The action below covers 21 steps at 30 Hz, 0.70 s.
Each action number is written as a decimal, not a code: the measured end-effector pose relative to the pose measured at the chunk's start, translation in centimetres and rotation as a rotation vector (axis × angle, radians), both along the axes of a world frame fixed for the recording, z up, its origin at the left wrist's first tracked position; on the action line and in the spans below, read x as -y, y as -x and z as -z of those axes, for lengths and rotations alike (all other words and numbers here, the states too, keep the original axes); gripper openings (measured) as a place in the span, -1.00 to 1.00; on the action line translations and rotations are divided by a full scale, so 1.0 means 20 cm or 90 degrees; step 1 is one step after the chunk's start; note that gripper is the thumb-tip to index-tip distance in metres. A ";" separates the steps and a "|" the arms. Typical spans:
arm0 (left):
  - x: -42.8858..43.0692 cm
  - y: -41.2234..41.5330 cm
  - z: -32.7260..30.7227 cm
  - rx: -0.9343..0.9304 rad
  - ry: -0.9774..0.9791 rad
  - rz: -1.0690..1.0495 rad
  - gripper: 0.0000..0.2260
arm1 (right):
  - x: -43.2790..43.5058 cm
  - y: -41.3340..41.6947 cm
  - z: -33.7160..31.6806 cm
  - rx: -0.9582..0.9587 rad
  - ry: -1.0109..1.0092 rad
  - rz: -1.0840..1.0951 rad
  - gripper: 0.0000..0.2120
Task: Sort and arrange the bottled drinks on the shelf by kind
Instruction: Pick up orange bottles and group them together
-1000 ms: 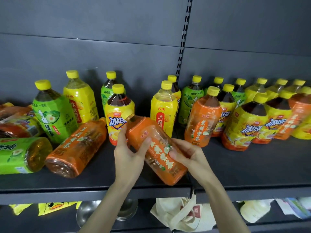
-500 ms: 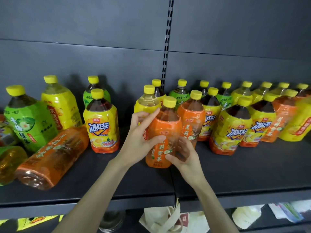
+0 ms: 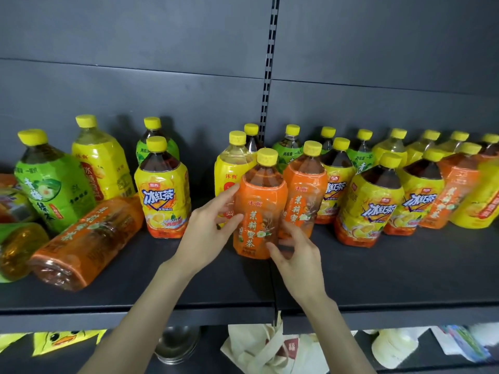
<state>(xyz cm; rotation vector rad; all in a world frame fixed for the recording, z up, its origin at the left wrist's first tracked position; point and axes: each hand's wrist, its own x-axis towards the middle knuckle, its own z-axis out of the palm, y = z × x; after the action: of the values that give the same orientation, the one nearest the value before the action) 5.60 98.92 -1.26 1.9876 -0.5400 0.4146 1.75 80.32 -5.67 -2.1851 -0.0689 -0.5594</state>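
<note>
1. Now we hold the orange bottle (image 3: 259, 206) upright on the shelf (image 3: 378, 279), touching its orange twin (image 3: 303, 195). The left grip (image 3: 213, 228) wraps its left shoulder and the right grip (image 3: 295, 256) cups its lower right side.
2. If we let go unevenly, it could tip into the pale yellow bottle (image 3: 232, 168) just behind and knock over its neighbours.
3. Every bottle is capped and looks full. Ours holds an amber-brown drink and the yellow one a pale drink. A lying bottle (image 3: 86, 238), also orange, waits unsorted at the left.
</note>
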 end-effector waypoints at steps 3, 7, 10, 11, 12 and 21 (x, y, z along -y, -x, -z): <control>-0.06 0.07 0.04 0.045 -0.010 -0.081 -0.70 | -0.04 0.08 -0.02 0.078 0.000 0.028 -0.73; -0.18 0.14 0.04 0.065 0.015 -0.151 -0.87 | -0.14 0.13 -0.07 0.117 -0.011 -0.005 -0.87; -0.32 0.17 0.02 0.068 0.046 -0.204 -0.89 | -0.26 0.12 -0.12 0.110 -0.046 -0.045 -0.89; -0.37 0.17 0.01 0.070 0.052 -0.216 -0.89 | -0.31 0.11 -0.13 0.109 -0.050 -0.054 -0.90; -0.43 0.17 0.01 0.072 0.056 -0.227 -0.90 | -0.36 0.09 -0.14 0.110 -0.055 -0.064 -0.91; -1.08 0.15 -0.02 0.027 -0.042 -0.314 -0.89 | -1.03 -0.07 -0.12 0.065 -0.126 -0.132 -0.92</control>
<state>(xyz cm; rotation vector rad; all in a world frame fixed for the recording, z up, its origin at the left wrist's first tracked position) 2.67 120.45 -0.86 2.1729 -0.0804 0.7494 3.15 100.98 -3.30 -1.9283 -0.2806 -0.5356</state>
